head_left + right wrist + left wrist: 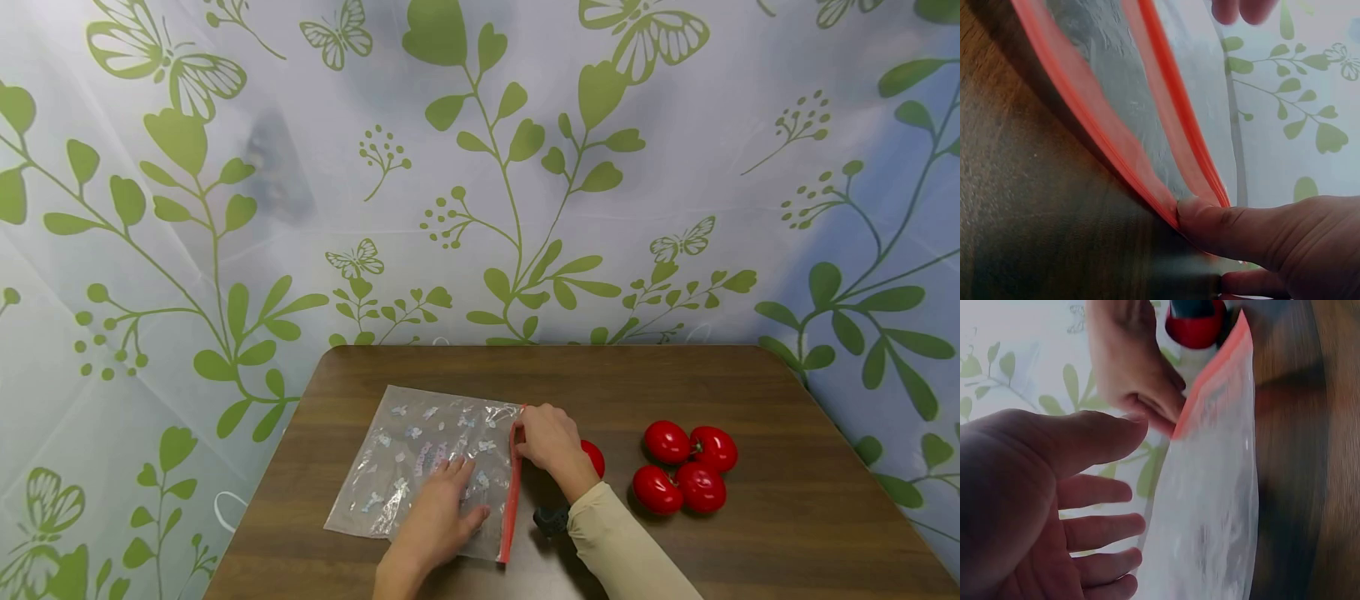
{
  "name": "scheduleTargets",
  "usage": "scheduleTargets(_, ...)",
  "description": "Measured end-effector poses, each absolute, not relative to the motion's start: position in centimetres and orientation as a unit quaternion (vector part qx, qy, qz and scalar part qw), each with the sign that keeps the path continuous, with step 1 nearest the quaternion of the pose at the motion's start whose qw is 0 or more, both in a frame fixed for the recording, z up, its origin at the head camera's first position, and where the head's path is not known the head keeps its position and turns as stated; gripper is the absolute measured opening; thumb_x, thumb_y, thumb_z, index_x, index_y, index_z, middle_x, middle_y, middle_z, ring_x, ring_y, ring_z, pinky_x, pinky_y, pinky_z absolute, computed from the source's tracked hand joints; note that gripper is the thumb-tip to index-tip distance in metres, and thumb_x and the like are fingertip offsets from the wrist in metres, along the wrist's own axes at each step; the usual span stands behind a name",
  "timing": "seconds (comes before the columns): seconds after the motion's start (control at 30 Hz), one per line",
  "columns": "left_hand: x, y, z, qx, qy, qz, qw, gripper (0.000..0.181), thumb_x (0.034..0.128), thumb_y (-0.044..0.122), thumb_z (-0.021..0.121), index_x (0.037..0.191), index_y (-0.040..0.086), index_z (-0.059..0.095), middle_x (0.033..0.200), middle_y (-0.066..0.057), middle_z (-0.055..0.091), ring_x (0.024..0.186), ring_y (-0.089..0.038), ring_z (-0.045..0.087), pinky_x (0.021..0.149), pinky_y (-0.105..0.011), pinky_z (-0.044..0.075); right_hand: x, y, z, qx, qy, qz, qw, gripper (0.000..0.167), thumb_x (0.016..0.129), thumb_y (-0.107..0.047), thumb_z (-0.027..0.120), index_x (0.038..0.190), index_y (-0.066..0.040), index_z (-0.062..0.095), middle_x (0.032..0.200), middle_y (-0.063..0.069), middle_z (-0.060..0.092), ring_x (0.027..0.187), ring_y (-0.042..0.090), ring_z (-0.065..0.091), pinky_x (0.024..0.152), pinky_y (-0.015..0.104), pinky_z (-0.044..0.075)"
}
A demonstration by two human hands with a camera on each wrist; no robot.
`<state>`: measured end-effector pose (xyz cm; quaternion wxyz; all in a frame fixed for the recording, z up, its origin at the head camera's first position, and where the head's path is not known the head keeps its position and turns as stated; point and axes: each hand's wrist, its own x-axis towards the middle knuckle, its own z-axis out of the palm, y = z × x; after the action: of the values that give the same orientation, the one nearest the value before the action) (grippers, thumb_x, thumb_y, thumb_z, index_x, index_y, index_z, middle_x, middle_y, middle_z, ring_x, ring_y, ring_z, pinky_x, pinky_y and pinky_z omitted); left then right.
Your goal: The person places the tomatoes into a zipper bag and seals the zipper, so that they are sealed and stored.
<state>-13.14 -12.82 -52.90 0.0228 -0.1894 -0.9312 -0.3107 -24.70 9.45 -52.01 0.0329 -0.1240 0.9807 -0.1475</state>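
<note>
Fabric printed with green leaves and butterflies (300, 108) spans the whole back, and below it comes the brown wood-grain table (600, 375). On that, left of the middle, lies the clear zipper bag (442, 425), dotted with small pale-blue figures, its red zip strip (510, 500) along the right side. From the head view the bag looks almost flat; over to the right wrist view, and the mouth gapes, two red edges standing well apart and meeting near the thumb!

Sleeve next, beige (630, 550), leading to the right hand (551, 437), which pinches the far end of the strip between thumb and fingers. The left hand (437, 517) is over the near half of the bag, just left of the strip, fingers extended, thumb out to the side; the left wrist view shows the fingers almost straight, though whether they touch the plastic, I cannot tell.

Right of the hands, outside the bag, four glossy red tomatoes (701, 487) bunch together. A lone red tomato (594, 458) peeks out from behind the right wrist, partly hidden, and just beside the sleeve sits a small dark object (550, 521), too indistinct to name.
</note>
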Motion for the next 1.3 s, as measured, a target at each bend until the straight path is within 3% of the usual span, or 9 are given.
scheduleTargets(0.2, -12.5, -10.8, -49.6, -0.205, -0.933, -0.296, -0.023, 0.053, 0.0948, 0.023, 0.083, 0.142, 0.003, 0.07, 0.151, -0.028, 0.064, 0.144, -0.053, 0.057, 0.116, -0.066, 0.048, -24.5, 9.4, -51.6, -0.131, 0.98, -0.145, 0.029, 0.022, 0.084, -0.025, 0.095, 0.077, -0.028, 0.075, 0.071, -0.004, 0.061, 0.069, 0.021, 0.057, 0.061, 0.039, 0.052)
scheduleTargets(0.53, -12.4, -8.9, -51.0, -0.251, -0.929, -0.272, 0.001, 0.042, 0.0982, 0.029, 0.081, 0.136, 0.01, 0.076, 0.146, -0.027, 0.067, 0.139, -0.058, 0.058, 0.109, -0.068, 0.053, -24.6, 9.4, -51.7, -0.12, 0.982, -0.139, 0.036, 0.022, 0.083, -0.026, 0.095, 0.076, -0.028, 0.074, 0.074, -0.001, 0.063, 0.072, 0.025, 0.061, 0.062, 0.043, 0.054)
scheduleTargets(0.77, -12.0, -7.8, -50.3, -0.211, -0.94, -0.263, -0.049, 0.045, 0.096, 0.032, 0.083, 0.138, 0.019, 0.076, 0.159, -0.023, 0.059, 0.15, -0.055, 0.049, 0.114, -0.071, 0.049, -24.7, 9.4, -51.8, -0.128, 0.982, -0.133, 0.033, 0.019, 0.085, -0.024, 0.093, 0.078, -0.027, 0.076, 0.078, 0.001, 0.069, 0.073, 0.026, 0.064, 0.064, 0.045, 0.056)
scheduleTargets(1.0, -12.1, -7.3, -51.1, -0.196, -0.949, -0.239, -0.062, 0.043, 0.0975, 0.033, 0.081, 0.136, 0.016, 0.076, 0.16, -0.023, 0.058, 0.15, -0.052, 0.049, 0.116, -0.068, 0.048, -24.5, 9.4, -52.0, -0.135, 0.982, -0.127, 0.036, 0.018, 0.085, -0.025, 0.093, 0.079, -0.027, 0.076, 0.077, 0.0, 0.067, 0.075, 0.025, 0.064, 0.063, 0.044, 0.055)
scheduleTargets(1.13, -12.3, -7.2, -51.6, -0.2, -0.954, -0.221, -0.036, 0.043, 0.0976, 0.033, 0.08, 0.135, 0.014, 0.076, 0.155, -0.021, 0.062, 0.145, -0.049, 0.055, 0.112, -0.063, 0.053, -24.5, 9.4, -51.9, -0.142, 0.981, -0.127, 0.035, 0.016, 0.085, -0.025, 0.094, 0.083, -0.027, 0.078, 0.076, -0.001, 0.067, 0.076, 0.026, 0.065, 0.064, 0.044, 0.055)
scheduleTargets(1.3, -12.7, -7.2, -52.0, -0.21, -0.955, -0.207, 0.027, 0.039, 0.0924, 0.03, 0.084, 0.127, 0.012, 0.078, 0.138, -0.017, 0.071, 0.125, -0.04, 0.066, 0.1, -0.052, 0.06, -24.5, 9.4, -52.0, -0.144, 0.98, -0.133, 0.028, 0.018, 0.084, -0.026, 0.095, 0.08, -0.028, 0.077, 0.073, -0.001, 0.065, 0.074, 0.025, 0.064, 0.063, 0.042, 0.054)
